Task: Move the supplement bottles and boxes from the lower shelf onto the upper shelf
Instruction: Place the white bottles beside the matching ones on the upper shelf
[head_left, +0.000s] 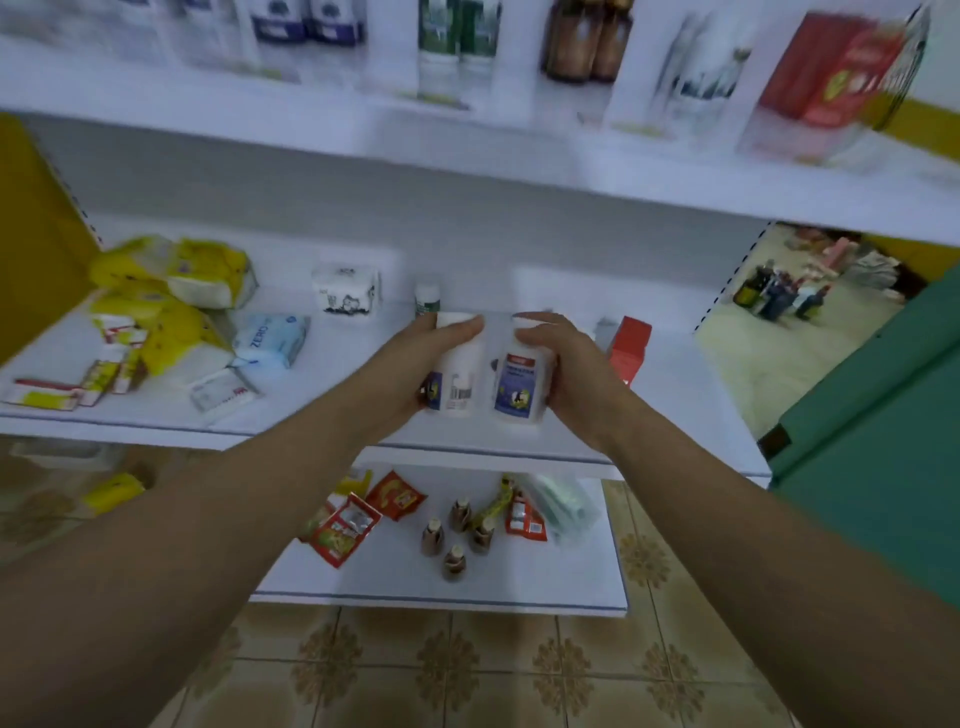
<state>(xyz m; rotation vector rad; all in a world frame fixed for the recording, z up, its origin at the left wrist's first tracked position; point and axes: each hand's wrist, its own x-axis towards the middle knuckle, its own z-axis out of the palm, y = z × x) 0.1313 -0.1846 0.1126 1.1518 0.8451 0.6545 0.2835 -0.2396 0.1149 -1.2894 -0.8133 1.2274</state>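
Note:
My left hand (415, 358) grips a white supplement bottle (456, 379) with a barcode label. Beside it, my right hand (569, 364) grips a second white bottle (522, 384) with a blue label. Both bottles are upright over the front of the lower shelf (675, 431); whether they touch it I cannot tell. Behind them stand a small green-labelled bottle (427, 300) and a red box (629, 349). The upper shelf (467, 150) above holds blurred bottles and a red box (831, 73).
Yellow tissue packs (171, 291), a blue wipes pack (270, 340) and small boxes (104, 374) lie on the lower shelf's left. A bottom shelf (571, 587) holds red sachets and small brown bottles. A green cabinet (883, 441) stands at the right.

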